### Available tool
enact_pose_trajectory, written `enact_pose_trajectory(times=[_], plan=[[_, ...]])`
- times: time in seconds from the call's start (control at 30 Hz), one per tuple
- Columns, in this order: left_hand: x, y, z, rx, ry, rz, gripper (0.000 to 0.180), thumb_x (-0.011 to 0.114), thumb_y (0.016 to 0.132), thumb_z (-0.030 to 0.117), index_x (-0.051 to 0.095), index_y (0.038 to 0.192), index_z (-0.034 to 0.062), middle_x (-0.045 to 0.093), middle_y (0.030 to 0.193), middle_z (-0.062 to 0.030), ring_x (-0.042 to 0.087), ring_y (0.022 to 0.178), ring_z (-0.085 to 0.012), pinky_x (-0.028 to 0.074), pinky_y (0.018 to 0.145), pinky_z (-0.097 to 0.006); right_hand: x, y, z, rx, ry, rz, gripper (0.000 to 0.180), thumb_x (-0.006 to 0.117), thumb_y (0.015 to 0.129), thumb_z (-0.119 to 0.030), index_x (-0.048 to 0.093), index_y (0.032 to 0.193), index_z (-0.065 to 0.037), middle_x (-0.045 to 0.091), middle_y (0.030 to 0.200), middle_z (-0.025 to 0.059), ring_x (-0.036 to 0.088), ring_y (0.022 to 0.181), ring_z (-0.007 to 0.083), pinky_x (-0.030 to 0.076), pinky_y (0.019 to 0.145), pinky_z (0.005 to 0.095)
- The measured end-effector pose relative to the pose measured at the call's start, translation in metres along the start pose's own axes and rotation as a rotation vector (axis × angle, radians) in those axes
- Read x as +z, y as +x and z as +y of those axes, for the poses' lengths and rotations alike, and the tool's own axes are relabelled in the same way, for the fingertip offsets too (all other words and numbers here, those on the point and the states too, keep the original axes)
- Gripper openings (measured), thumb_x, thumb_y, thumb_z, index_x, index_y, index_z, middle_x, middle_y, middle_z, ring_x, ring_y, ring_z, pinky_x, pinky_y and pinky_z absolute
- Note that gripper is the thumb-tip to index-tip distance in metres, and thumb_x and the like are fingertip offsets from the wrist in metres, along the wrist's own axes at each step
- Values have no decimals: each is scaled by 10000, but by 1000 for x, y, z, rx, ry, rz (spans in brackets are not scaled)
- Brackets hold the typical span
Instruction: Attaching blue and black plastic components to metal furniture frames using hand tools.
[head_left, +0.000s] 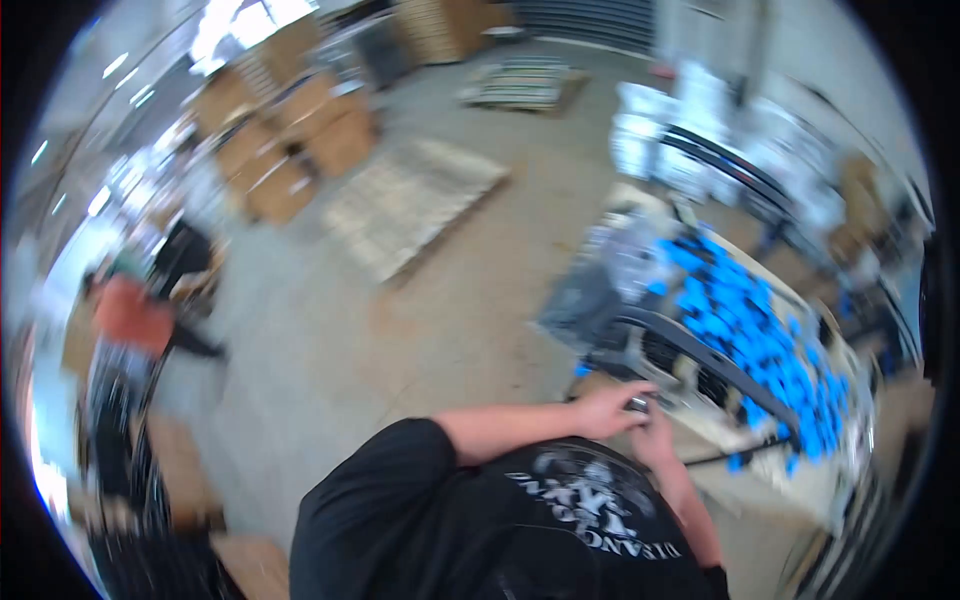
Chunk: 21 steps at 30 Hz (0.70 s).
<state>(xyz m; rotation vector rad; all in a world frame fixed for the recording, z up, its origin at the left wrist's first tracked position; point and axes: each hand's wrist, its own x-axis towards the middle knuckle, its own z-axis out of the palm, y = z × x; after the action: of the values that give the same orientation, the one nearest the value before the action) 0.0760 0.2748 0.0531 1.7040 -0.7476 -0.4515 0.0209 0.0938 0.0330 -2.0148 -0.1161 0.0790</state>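
Observation:
My left hand (604, 410) and my right hand (653, 436) meet in front of my chest, at the near left edge of the worktable (715, 430). Between their closed fingers sits a small dark, shiny piece (638, 404), too blurred to name. Just beyond the hands, a long curved black part (700, 358) lies across the table. Many small bright blue pieces (735, 310) are spread over the tabletop, some mixed with black ones. A grey plastic bag or sheet (585, 305) hangs at the table's left corner.
A second curved black bar (728, 165) stands behind the table, near white sacks (645, 130). Wooden pallets (415, 205) lie on the floor ahead. Stacked cardboard boxes (285, 150) stand at far left. A person in an orange top (135, 315) is at the left.

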Motion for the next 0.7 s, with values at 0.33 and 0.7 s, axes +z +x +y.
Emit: enact_pose_trajectory(times=[0.33, 0.7], plan=[[-30, -95, 7, -371, 248, 668, 368, 741, 897, 360, 630, 1036, 39, 695, 927, -164, 690, 847, -316, 534, 756, -422, -38, -33, 101, 244, 24, -171, 228, 568, 929, -143, 565, 1089, 19, 549, 828, 33, 499, 751, 123, 435, 665, 294], [-48, -155, -85, -569, 0, 1046, 315, 701, 938, 213, 514, 1095, 15, 635, 856, -69, 561, 721, -120, 458, 623, -284, -12, -25, 94, 95, -228, -77, 392, 593, 949, -296, 566, 1190, 12, 669, 1000, 297, 652, 978, 474, 515, 849, 471]])
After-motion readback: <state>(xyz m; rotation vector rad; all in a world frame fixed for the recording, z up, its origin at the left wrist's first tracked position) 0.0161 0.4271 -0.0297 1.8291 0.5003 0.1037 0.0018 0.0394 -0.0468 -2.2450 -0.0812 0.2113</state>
